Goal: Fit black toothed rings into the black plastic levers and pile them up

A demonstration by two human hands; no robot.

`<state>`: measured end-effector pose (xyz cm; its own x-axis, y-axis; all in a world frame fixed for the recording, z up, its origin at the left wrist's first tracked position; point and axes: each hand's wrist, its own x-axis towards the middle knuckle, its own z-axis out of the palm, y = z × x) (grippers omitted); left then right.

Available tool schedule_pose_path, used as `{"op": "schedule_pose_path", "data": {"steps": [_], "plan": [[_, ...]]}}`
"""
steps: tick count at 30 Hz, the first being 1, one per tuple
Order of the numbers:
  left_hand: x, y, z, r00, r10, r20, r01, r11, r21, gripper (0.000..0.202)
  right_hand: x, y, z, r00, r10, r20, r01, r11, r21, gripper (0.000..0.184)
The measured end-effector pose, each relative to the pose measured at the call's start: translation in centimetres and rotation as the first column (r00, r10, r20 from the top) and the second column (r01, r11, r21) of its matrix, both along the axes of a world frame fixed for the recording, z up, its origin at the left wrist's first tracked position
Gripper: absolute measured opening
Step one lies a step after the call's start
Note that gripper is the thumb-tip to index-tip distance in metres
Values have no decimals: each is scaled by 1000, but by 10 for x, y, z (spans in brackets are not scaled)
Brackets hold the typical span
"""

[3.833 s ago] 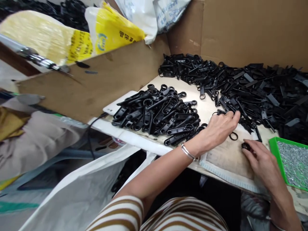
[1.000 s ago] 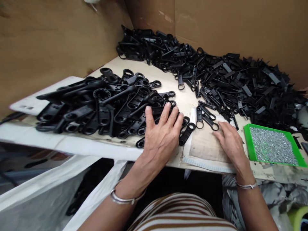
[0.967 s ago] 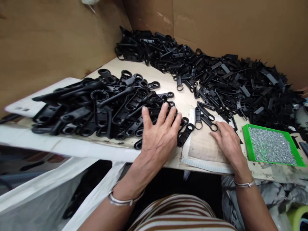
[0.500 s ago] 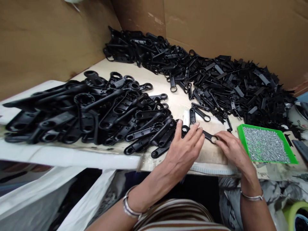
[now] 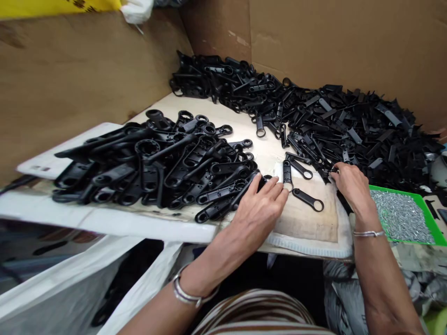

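Note:
My left hand [image 5: 262, 202] lies with stretched fingers against the right end of a heap of black plastic ring-ended handles [image 5: 195, 160]. Just right of its fingertips, one black ring-ended handle [image 5: 308, 199] rests loose on a worn cloth pad [image 5: 307, 225]. Two more ring-ended pieces [image 5: 300, 166] lie behind it, one upright in view and one slanting. My right hand [image 5: 352, 186] is at the near edge of the heap of small black parts, its thumb and fingertips closed around a small black plastic part [image 5: 327, 174] whose exact shape is partly hidden.
A green tray [image 5: 440, 229] of small silvery metal pins or screws stands at the right. Black flat pieces [image 5: 363, 125] are heaped along the back, against a cardboard wall [image 5: 331, 42]. White foam [image 5: 115, 225] edges the table at the left front.
My right hand has let go of the ring-ended handle, which now lies on the pad, and moved back to the small-parts heap. My left hand stays by the handles. The view has shifted.

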<state>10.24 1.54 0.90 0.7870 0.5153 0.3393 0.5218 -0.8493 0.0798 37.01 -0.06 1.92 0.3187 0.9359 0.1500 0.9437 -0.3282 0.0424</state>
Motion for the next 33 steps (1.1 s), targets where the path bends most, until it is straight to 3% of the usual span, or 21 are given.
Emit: {"op": "schedule_pose_path", "data": {"steps": [3, 7, 10, 14, 18, 20, 23, 25, 26, 27, 28, 29, 31, 32, 33], "plan": [[10, 13, 16, 997, 60, -57, -63, 997, -52, 21, -1, -21, 3, 959, 127, -254, -77, 977, 199, 31], [41, 31, 24, 996, -23, -87, 19, 999, -42, 18, -9, -57, -4, 659, 309, -685, -46, 926, 374, 31], [69, 46, 16, 988, -98, -119, 98, 995, -11, 20, -15, -83, -13, 531, 295, -794, 78, 916, 393, 30], [100, 66, -5, 977, -132, -168, 127, 991, -35, 26, -15, -111, -22, 497, 234, -836, 210, 902, 377, 29], [116, 82, -18, 978, -131, -165, 121, 990, -67, 27, -16, -128, -27, 486, 187, -854, 261, 901, 346, 32], [116, 88, -14, 981, -127, -144, 117, 990, -81, 26, -19, -131, -28, 459, 200, -866, 283, 891, 356, 32], [109, 87, 2, 988, -122, -94, 114, 990, -89, 23, -26, -131, -30, 422, 256, -870, 299, 866, 400, 29], [100, 77, 14, 992, -115, 45, 121, 975, -188, 18, -30, -129, -32, 442, 272, -855, 293, 857, 424, 30], [94, 68, 19, 982, -104, 160, 149, 942, -302, 16, -33, -127, -33, 458, 271, -847, 291, 854, 431, 31], [89, 58, 22, 953, -77, 294, 211, 864, -457, 13, -35, -126, -34, 472, 267, -840, 294, 851, 436, 33], [83, 47, 23, 911, -30, 412, 303, 728, -615, 12, -38, -124, -34, 483, 266, -834, 300, 845, 443, 34], [78, 36, 22, 866, 43, 498, 401, 535, -744, 12, -41, -122, -34, 492, 272, -827, 309, 834, 458, 34], [70, 15, 16, 805, 222, 550, 523, 172, -835, 18, -48, -118, -32, 522, 304, -797, 311, 802, 509, 31], [66, 6, 12, 781, 307, 544, 561, 41, -827, 24, -51, -115, -31, 553, 322, -769, 298, 785, 543, 29], [64, -1, 8, 757, 379, 532, 589, -43, -807, 31, -56, -113, -29, 594, 339, -730, 271, 769, 578, 27]]}}
